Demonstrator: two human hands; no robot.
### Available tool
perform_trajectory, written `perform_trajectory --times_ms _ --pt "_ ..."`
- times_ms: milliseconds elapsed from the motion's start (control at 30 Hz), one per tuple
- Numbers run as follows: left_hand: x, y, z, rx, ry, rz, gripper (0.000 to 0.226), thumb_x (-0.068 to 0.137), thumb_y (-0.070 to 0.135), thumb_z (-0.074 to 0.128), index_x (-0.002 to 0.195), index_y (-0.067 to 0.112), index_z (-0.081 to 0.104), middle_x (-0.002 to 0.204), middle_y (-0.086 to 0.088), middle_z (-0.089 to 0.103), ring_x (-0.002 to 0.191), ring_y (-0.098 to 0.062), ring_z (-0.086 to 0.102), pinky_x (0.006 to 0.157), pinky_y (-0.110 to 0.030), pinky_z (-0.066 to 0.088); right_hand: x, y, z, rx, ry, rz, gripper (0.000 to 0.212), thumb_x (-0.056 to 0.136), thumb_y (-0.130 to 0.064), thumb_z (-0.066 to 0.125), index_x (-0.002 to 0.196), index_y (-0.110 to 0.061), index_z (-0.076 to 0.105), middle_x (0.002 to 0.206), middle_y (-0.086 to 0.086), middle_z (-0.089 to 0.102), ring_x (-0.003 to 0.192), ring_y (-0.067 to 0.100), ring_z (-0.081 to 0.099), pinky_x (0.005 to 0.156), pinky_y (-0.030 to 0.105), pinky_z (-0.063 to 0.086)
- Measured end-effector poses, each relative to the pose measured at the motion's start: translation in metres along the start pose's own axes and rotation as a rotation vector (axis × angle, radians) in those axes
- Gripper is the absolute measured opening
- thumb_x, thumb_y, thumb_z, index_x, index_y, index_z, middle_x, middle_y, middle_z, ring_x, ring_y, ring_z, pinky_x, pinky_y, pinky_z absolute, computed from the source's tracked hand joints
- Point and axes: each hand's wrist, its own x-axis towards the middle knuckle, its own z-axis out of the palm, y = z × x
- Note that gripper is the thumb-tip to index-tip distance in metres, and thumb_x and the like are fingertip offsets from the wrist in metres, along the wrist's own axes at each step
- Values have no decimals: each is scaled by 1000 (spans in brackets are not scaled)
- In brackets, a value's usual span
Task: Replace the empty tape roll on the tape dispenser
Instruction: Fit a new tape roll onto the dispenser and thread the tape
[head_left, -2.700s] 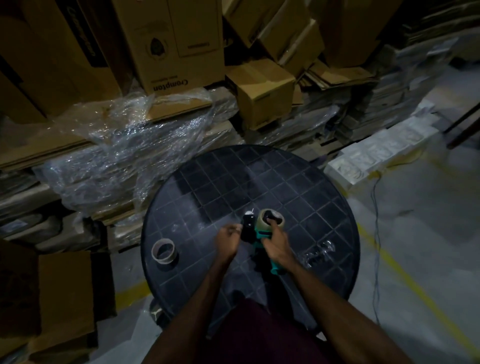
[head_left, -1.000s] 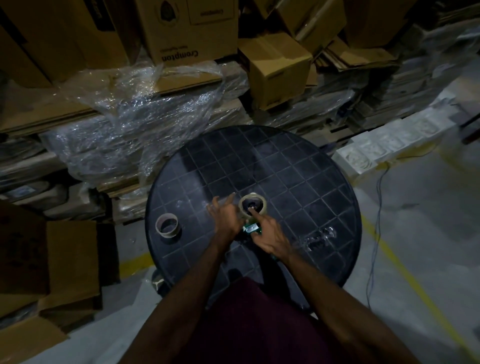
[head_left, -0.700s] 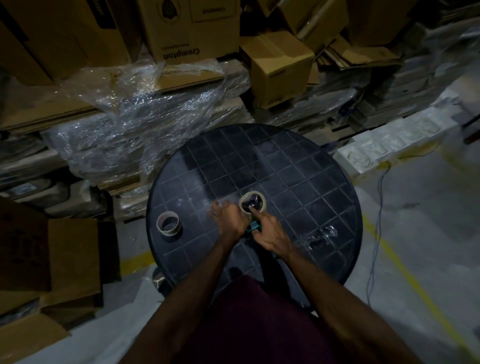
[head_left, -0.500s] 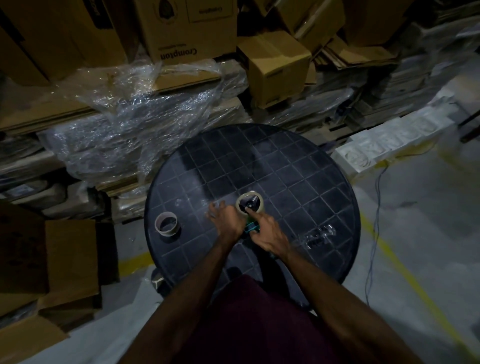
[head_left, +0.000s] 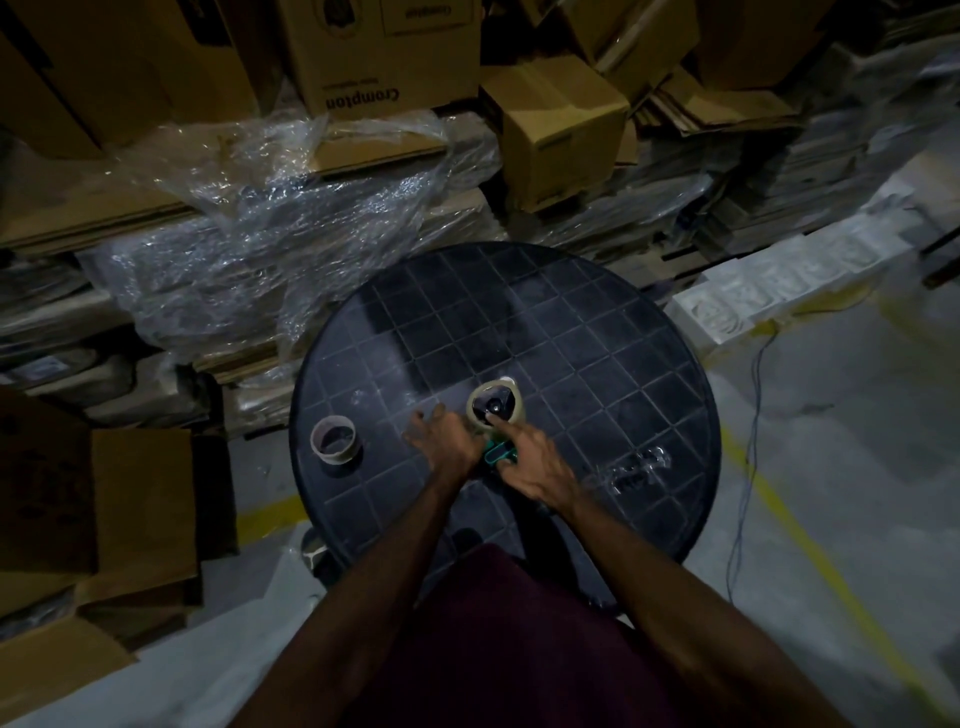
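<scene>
A teal tape dispenser (head_left: 498, 454) lies on the round black table (head_left: 597, 332), mostly hidden by both hands. A tan tape roll (head_left: 496, 408) sits on its spool. My right hand (head_left: 535, 460) holds the dispenser's handle, index finger stretched onto the roll's near edge. My left hand (head_left: 447, 441) rests against the dispenser's left side, fingers partly spread; what it grips is hidden. An empty cardboard tape core (head_left: 335, 439) stands on the table's left edge, apart from both hands.
A crumpled clear plastic wrapper (head_left: 636, 467) lies on the table to the right. Cardboard boxes (head_left: 561, 124) and plastic sheeting (head_left: 291, 228) are stacked behind the table. More boxes (head_left: 140, 499) stand at the left. A cable (head_left: 753, 415) runs across the floor at right.
The dispenser was held upright above the table and now lies flat with the roll facing up. Over the last second both hands have stayed on it, hardly moving.
</scene>
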Motion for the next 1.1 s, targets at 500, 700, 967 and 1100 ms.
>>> perform_trajectory --times_ms 500,700,967,1100 --pt "4 -13 19 -22 22 -110 21 65 32 56 72 19 70 101 1 66 116 -35 44 102 -60 33 2 -3 8 14 -32 69 114 72 -21 71 156 -30 -6 130 15 41 105 36 59 86 44 55" --pt "9 -20 27 47 -34 -116 35 60 39 57 81 16 72 107 -3 67 119 -37 43 101 -63 33 1 -2 19 52 -82 160 135 61 -37 86 154 -31 -13 134 18 52 116 36 59 97 49 52" --pt "5 -15 21 112 -135 -56 37 78 44 65 101 15 70 142 -16 48 143 -46 21 111 -73 12 2 5 31 -249 -38 272 70 83 -62 64 126 -9 47 120 12 65 110 33 63 90 43 47" --pt "8 -18 26 130 -244 -48 60 76 62 66 112 14 66 149 -20 41 148 -46 8 109 -78 -2 -1 10 37 -434 -92 184 67 89 -71 45 119 -12 57 122 11 63 112 29 61 92 42 43"
